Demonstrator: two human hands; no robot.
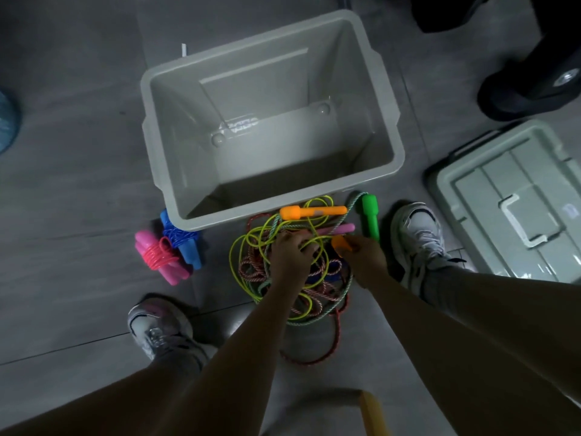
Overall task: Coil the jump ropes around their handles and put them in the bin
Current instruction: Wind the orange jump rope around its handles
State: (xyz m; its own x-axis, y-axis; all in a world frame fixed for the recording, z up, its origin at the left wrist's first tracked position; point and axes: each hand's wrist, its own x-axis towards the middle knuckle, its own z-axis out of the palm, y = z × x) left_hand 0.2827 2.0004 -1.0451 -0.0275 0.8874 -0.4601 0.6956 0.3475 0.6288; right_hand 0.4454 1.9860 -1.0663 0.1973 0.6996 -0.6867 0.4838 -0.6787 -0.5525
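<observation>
An empty grey bin stands on the floor. In front of it lies a tangled pile of jump ropes: yellow-green, red-white and teal cords. One orange handle, a green handle and a pink handle lie at the pile's far side. My left hand reaches into the tangle, fingers curled around the yellow-green cord. My right hand grips a second orange handle. Left of the pile sit a coiled pink rope and a coiled blue rope.
The bin's grey lid lies on the floor at the right. My two shoes flank the pile. A black wheeled base stands at the back right. A wooden piece shows at the bottom edge.
</observation>
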